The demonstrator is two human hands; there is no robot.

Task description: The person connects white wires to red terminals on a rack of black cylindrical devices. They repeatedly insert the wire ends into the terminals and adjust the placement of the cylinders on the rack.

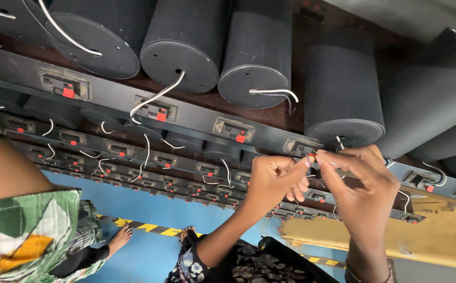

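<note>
The thing in hand is a thin white wire (pixel 339 140) that comes out of the flat end of a dark fabric-covered cylinder (pixel 343 99) and runs down to the fingers; its tip is hidden in the pinch, with a small red and orange spot just showing there. The left hand (pixel 275 181) has thumb and forefinger closed tight on that tip, the other fingers curled in. The right hand (pixel 361 191) meets it fingertip to fingertip, also pinched shut on the same wire end, just over a black metal terminal plate with a red tab (pixel 297 147). Five dark cylinders show their round ends along the top row, their long axes running up and away from the camera. The long black panel (pixel 196 112) under them carries four such terminals in plain view, slanting down to the right. Another person's arm and green patterned sleeve (pixel 23 230) stand at the lower left.
</note>
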